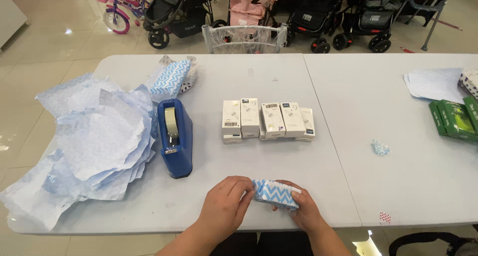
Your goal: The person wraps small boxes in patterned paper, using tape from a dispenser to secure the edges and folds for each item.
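Wrapped parcel (275,193): a small box-shaped item covered in blue-and-white zigzag paper, located at the near edge of the grey folding table (348,111), directly in front of the person. Both hands hold it just above or on the tabletop; contact with the surface cannot be determined.

Left hand (225,202): fingers curled, pressed against the left end of the parcel. Right hand (303,208): positioned under and behind the right end, fingers closed around the paper. The parcel is pinched between the two hands.

Blue tape dispenser (176,136): stands to the left of the hands, well apart, with a roll of clear tape mounted in it. Sheets of pale blue patterned wrapping paper (94,136) lie in a loose pile further left, overhanging the table edge. A second zigzag-wrapped parcel (171,78) lies beyond the dispenser.

Small white boxes (268,120): arranged in a row at the table centre, some stacked. Green boxes (455,117) sit at the far right edge. A small crumpled scrap (380,147) lies between them and the hands.
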